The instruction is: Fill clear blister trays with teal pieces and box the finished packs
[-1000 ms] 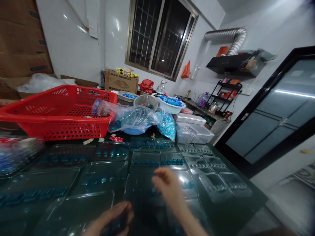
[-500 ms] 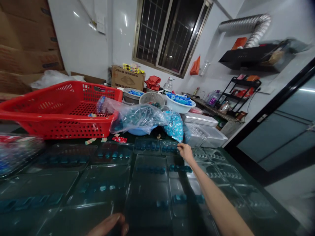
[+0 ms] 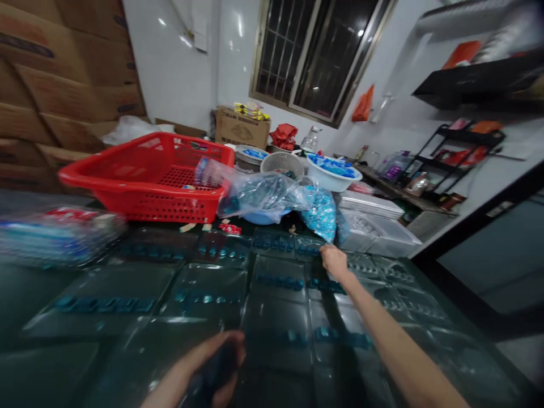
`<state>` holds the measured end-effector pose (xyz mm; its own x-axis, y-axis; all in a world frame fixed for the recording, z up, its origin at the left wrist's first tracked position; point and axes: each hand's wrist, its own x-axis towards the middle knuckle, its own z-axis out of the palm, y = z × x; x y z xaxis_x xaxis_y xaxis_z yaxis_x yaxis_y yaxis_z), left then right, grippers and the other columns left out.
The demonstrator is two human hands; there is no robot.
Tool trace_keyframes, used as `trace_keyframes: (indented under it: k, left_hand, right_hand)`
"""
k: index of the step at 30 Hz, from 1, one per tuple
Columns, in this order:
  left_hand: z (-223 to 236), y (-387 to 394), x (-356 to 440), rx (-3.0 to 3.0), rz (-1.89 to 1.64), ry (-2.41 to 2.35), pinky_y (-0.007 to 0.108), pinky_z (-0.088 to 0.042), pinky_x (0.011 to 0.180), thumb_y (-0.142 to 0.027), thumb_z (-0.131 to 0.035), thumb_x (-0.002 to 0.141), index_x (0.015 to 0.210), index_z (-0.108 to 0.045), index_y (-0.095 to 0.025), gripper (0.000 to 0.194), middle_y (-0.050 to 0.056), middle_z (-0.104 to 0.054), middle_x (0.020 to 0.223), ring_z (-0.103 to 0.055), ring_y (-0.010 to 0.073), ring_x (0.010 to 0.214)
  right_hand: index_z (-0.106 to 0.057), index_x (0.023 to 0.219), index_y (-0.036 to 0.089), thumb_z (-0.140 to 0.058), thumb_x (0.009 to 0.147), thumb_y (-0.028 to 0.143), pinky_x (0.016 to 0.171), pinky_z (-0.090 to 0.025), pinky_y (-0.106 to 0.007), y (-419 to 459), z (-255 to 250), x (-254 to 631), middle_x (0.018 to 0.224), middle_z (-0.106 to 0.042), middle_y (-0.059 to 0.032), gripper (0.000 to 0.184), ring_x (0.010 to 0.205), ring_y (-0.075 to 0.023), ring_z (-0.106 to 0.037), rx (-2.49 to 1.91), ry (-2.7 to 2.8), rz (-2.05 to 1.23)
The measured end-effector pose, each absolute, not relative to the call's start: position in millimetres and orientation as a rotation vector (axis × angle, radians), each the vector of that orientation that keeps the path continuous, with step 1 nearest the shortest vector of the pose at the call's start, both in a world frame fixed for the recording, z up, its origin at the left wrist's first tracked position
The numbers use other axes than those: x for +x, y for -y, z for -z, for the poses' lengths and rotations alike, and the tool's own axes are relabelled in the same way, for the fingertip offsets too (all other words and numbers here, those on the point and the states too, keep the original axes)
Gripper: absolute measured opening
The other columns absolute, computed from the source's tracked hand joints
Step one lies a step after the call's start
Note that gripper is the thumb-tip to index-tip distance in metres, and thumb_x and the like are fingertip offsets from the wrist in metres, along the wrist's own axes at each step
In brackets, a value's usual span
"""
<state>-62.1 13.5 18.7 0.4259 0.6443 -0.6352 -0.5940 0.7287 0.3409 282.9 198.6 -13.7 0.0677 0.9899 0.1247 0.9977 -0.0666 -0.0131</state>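
My right hand [image 3: 334, 262] reaches to the far row of clear plastic trays, its fingers pinched at the right end of a tray holding small teal pieces [image 3: 308, 249]. Whatever lies between those fingertips is too small to make out. My left hand [image 3: 208, 357] is low at the bottom, blurred, with thumb and fingers curled around something dark bluish that I cannot name. Between the hands lies a clear tray [image 3: 276, 314]. Teal pieces sit in rows in many trays, such as the row [image 3: 106, 304] on the left. Farther right, trays [image 3: 395, 272] show moulded hollows.
A red plastic basket [image 3: 161, 195] stands at the back left, beside a clear bag of dark pieces [image 3: 263, 190]. Behind my right hand are a bag of light-blue pieces [image 3: 321, 212], stacked clear trays [image 3: 378, 232] and a white basin [image 3: 329, 178]. Blurred packages [image 3: 55, 238] lie left.
My view has swung left, so the scene sits farther right. My left hand has risen into view, showing its curled fingers and a dark thing. My right hand stays at the same far tray.
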Motion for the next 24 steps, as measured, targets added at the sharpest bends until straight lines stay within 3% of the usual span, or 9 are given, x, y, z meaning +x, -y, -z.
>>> trace_keyframes:
  k: [5, 17, 24]
  left_hand:
    - [-7, -11, -65, 0.213, -0.866, -0.724, 0.018, -0.022, 0.036, -0.034, -0.061, 0.075, 0.099, -0.057, -0.016, 0.03, 0.005, -0.056, 0.081, -0.044, 0.0084, 0.043]
    - [-6, -16, -67, 0.198, -0.864, -0.819, 0.018, -0.023, 0.036, -0.034, -0.064, 0.073, 0.099, -0.056, -0.016, 0.033, 0.006, -0.057, 0.083, -0.042, 0.0074, 0.044]
    - [-7, -14, -67, 0.238, -0.875, -0.722, 0.019, -0.024, 0.036, -0.037, -0.056, 0.078, 0.098, -0.057, -0.014, 0.03, 0.006, -0.055, 0.081, -0.045, 0.0094, 0.045]
  right_hand:
    - [-0.054, 0.109, 0.012, -0.047, 0.087, 0.032, 0.083, -0.042, -0.038, -197, 6, 283, 0.101, -0.059, -0.01, 0.03, 0.095, -0.0191, -0.055, -2.253, 2.147, 0.185]
    - [-0.056, 0.1, 0.016, -0.05, 0.086, 0.035, 0.073, -0.049, -0.032, -225, 1, 282, 0.097, -0.06, -0.0041, 0.025, 0.084, -0.0142, -0.059, -2.533, 1.956, 0.049]
    - [-0.058, 0.097, 0.014, -0.05, 0.086, 0.034, 0.075, -0.049, -0.034, -217, 7, 275, 0.094, -0.061, -0.0044, 0.024, 0.084, -0.0148, -0.059, -2.58, 1.982, 0.068]
